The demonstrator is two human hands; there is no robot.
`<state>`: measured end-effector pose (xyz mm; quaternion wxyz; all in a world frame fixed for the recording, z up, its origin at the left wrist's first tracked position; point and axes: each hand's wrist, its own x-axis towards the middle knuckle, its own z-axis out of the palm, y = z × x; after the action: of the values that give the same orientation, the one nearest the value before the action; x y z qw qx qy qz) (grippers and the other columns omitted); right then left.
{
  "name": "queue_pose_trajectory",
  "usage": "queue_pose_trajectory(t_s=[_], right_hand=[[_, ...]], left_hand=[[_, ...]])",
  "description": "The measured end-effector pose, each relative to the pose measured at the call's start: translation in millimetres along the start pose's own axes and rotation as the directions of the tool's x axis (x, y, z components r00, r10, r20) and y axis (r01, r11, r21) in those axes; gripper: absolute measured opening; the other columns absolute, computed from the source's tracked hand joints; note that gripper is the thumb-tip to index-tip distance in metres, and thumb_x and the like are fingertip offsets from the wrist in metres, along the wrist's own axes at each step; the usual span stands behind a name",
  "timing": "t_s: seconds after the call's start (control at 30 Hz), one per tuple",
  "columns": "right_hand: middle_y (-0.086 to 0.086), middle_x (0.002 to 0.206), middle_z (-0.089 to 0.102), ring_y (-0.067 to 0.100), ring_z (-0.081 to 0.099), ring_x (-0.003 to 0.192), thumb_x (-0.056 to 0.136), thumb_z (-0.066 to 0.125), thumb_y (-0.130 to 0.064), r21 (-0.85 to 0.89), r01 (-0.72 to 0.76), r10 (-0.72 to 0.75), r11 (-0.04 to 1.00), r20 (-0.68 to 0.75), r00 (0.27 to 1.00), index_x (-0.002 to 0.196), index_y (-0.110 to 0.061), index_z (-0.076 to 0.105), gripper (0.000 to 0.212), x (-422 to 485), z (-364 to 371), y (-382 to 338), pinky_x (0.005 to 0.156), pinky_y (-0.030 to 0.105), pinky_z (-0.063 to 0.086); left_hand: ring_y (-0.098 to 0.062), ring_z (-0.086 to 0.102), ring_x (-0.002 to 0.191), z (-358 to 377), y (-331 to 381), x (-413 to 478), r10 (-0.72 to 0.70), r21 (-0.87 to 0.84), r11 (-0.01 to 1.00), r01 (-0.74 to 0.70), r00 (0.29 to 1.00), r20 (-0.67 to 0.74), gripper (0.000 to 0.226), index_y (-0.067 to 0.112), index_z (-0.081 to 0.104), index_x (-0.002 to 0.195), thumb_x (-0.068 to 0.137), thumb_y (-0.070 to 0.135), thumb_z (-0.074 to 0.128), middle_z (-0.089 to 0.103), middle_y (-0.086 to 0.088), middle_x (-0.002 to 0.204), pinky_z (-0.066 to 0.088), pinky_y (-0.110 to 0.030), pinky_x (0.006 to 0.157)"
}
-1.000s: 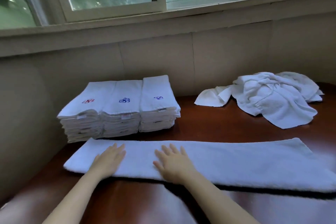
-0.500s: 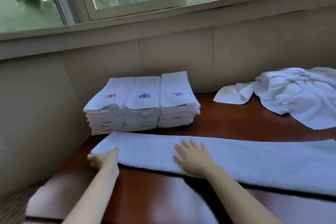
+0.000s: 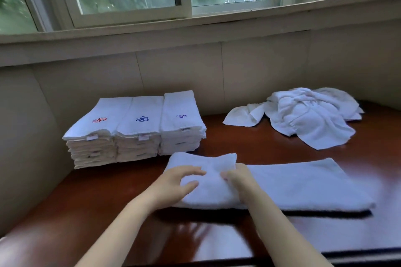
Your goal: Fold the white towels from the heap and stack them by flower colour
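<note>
Both hands are on the long towel (image 3: 293, 182) at the middle of the brown counter (image 3: 97, 197). The left hand (image 3: 173, 184) lies flat on the folded-over end, while the right hand (image 3: 238, 178) pinches its edge with fingertips hidden. Three stacks (image 3: 134, 128) sit at 10 o'clock and the heap (image 3: 303, 115) at 2 o'clock; the flower on the right stack is half hidden.

Three stacks of folded towels (image 3: 134, 128) stand side by side at the back left of the table (image 3: 91, 197), against the wall (image 3: 195, 71), with the heap (image 3: 303, 115) well apart at the back right. In front of both lies the long towel (image 3: 293, 184), its left end folded over, with the left hand (image 3: 173, 184) and right hand (image 3: 238, 180) on that fold
</note>
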<state>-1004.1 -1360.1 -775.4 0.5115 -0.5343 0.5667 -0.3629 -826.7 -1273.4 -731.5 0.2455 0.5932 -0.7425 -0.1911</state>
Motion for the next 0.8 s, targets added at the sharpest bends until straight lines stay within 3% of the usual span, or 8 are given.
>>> queue_pose_trajectory(t_s=[0.13,0.2,0.3,0.4,0.47,0.6,0.7,0.8], right_hand=[[0.013,0.071,0.05,0.023,0.052,0.069,0.077,0.066,-0.011,-0.05,0.164,-0.169,0.985,-0.148,0.974,0.072,-0.005,0.053,0.015,-1.6,-72.7,-23.1,0.063,0.032,0.038],[0.013,0.067,0.052,0.024,0.052,0.066,0.077,0.069,-0.016,-0.175,0.148,-0.191,0.973,-0.26,0.946,0.068,-0.003,0.054,0.022,-0.3,-127.8,-31.0,0.062,0.031,0.038],[0.003,0.059,0.04,0.019,0.041,0.058,0.081,0.069,-0.02,-0.427,-0.031,-0.157,0.903,-0.397,0.904,0.057,-0.012,0.037,0.041,-0.9,-200.4,-24.7,0.051,0.029,0.028],[0.011,0.086,0.059,0.028,0.057,0.085,0.085,0.064,-0.026,-0.589,-0.273,0.003,0.761,-0.418,0.909,0.08,-0.01,0.056,0.019,-3.0,-240.5,8.6,0.065,0.03,0.043],[0.015,0.11,0.064,0.031,0.06,0.105,0.089,0.061,-0.028,-0.553,-0.317,0.109,0.771,-0.375,0.921,0.102,-0.005,0.061,0.026,-1.5,-251.7,35.9,0.08,0.03,0.046],[0.012,0.087,0.062,0.025,0.058,0.079,0.088,0.058,-0.02,-0.45,-0.281,0.114,0.848,-0.364,0.924,0.089,-0.005,0.061,0.015,-1.1,-260.1,40.9,0.061,0.027,0.038],[0.005,0.069,0.041,0.019,0.037,0.062,0.083,0.056,-0.013,-0.365,-0.312,0.153,0.877,-0.404,0.902,0.077,-0.012,0.049,0.01,3.9,-266.6,22.3,0.056,0.028,0.028],[0.006,0.075,0.046,0.02,0.041,0.063,0.082,0.058,-0.012,-0.364,-0.366,0.2,0.856,-0.42,0.885,0.087,-0.006,0.051,0.01,4.8,-265.5,15.7,0.056,0.028,0.032]], left_hand=[[0.003,0.041,0.126,0.7,12.9,19.8,-0.02,0.057,0.998,0.024,0.997,-0.071,0.031,0.031,0.059,0.123,0.094,0.021,0.055,0.052,0.018,0.131,0.026,-0.009,0.099],[-0.004,0.037,0.13,9.7,18.3,37.6,-0.047,0.131,0.99,0.054,0.998,-0.05,0.037,0.028,0.053,0.13,0.094,0.023,0.054,0.046,0.012,0.138,0.025,-0.015,0.102],[-0.023,0.032,0.137,35.4,29.9,62.8,-0.195,0.173,0.966,0.19,0.981,0.018,0.055,0.026,0.037,0.143,0.091,0.031,0.054,0.035,-0.001,0.149,0.026,-0.028,0.11],[-0.031,0.035,0.135,68.6,33.3,73.1,-0.39,0.057,0.92,0.387,0.917,0.081,0.073,0.023,0.019,0.15,0.089,0.036,0.056,0.029,-0.01,0.151,0.032,-0.034,0.109],[-0.032,0.037,0.134,85.7,30.6,72.0,-0.449,-0.08,0.889,0.452,0.892,0.048,0.084,0.021,0.017,0.151,0.083,0.04,0.063,0.032,-0.012,0.15,0.033,-0.036,0.107],[-0.03,0.051,0.112,87.3,27.4,74.4,-0.521,-0.316,0.812,0.491,0.853,-0.015,0.099,0.016,0.027,0.147,0.063,0.044,0.071,0.048,-0.012,0.138,0.039,-0.032,0.089],[-0.027,0.053,0.097,81.5,22.8,74.8,-0.553,-0.484,0.714,0.506,0.832,0.055,0.082,0.009,0.028,0.146,0.08,0.011,0.075,0.05,-0.017,0.134,0.042,-0.033,0.083],[-0.03,0.057,0.095,75.6,15.5,72.8,-0.563,-0.581,0.618,0.53,0.814,0.143,0.076,0.007,0.032,0.144,0.08,-0.002,0.072,0.054,-0.02,0.128,0.046,-0.037,0.082]])
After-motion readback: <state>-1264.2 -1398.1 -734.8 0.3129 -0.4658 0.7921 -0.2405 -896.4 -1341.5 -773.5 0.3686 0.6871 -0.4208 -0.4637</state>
